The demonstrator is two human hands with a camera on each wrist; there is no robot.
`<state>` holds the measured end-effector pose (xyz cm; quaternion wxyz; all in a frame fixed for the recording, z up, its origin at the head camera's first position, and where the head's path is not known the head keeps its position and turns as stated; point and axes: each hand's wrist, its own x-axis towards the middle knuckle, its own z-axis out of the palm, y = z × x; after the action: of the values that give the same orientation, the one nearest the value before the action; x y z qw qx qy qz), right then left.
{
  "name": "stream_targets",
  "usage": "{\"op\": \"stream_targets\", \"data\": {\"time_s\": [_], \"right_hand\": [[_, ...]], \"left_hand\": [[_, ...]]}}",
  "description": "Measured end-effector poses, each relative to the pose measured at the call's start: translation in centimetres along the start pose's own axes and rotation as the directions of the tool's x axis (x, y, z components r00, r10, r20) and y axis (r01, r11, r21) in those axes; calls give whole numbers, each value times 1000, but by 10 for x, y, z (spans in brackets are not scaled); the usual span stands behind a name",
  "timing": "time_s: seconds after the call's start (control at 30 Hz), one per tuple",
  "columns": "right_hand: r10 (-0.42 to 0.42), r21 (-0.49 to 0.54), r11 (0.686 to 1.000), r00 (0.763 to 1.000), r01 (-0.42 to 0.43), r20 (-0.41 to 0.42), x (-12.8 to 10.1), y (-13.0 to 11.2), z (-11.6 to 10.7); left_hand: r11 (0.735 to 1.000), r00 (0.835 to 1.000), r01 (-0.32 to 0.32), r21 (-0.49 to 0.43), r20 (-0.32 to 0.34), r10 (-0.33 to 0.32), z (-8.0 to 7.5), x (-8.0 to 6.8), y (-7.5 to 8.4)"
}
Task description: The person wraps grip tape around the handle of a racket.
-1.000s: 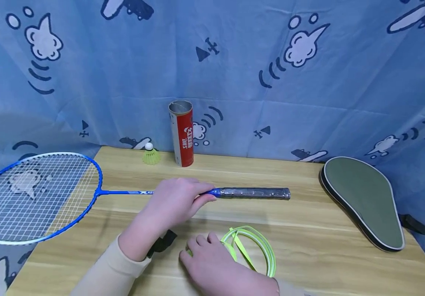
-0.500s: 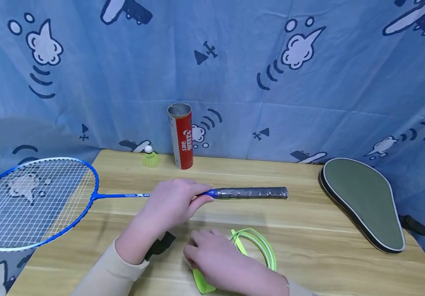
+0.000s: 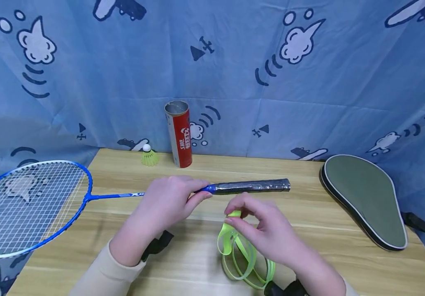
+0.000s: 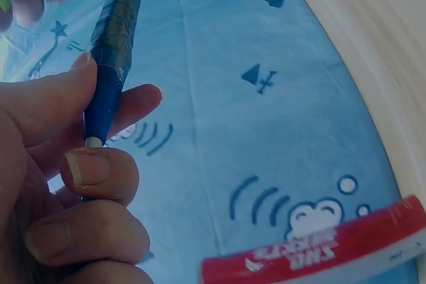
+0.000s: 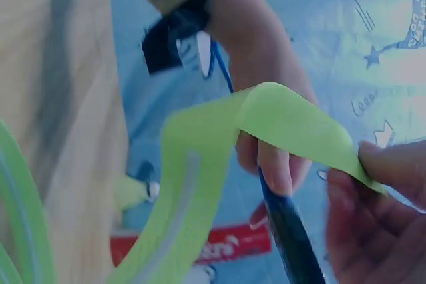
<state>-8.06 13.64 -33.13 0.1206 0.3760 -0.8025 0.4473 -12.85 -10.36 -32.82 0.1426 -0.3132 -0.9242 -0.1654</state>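
Observation:
My left hand grips the blue badminton racket where the shaft meets the dark wrapped handle, holding the handle slightly off the wooden table. The left wrist view shows my fingers curled round the blue cone of the handle. My right hand pinches one end of a lime-green grip tape, lifted just below the handle; its loops hang down to the table. In the right wrist view the green tape bends from my fingertips toward the left hand.
A red shuttlecock tube stands at the table's back edge with a yellow-green shuttlecock to its left. A grey-green racket cover lies at the right. The racket head overhangs the left edge. Blue patterned cloth hangs behind.
My right hand has lifted the end of the green tape off the table and carried it up toward the handle. The racket handle has tilted up slightly.

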Motion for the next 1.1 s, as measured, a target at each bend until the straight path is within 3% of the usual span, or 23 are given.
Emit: {"op": "stream_targets", "data": {"time_s": [0.1,0.2,0.47,0.67,0.9,1.0,1.1], "right_hand": [[-91,-144,987,990,76,-105,3,5,-7],[-172,-279,952,973,124,-152,7,9,-12],[-285,-392,898,942,199,-176,10,13,-18],[-220,-460,878,965,133,-142,7,13,-22],[-130,-507,861,985,53,-117,4,13,-27],[-116,-498,867,984,32,-138,3,12,-29],[-121,-495,868,981,29,-153,3,12,-32]], "left_hand": [[1000,1000,-27,1,-13,27,-1,2,7],[998,998,-60,9,-32,60,-3,5,15],[990,986,-131,51,-96,135,-5,5,32],[981,973,-169,99,-142,182,-7,2,35],[974,967,-206,97,-132,218,-12,2,36],[959,949,-264,106,-150,278,-12,2,34],[932,919,-337,129,-170,356,-10,1,32]]}}
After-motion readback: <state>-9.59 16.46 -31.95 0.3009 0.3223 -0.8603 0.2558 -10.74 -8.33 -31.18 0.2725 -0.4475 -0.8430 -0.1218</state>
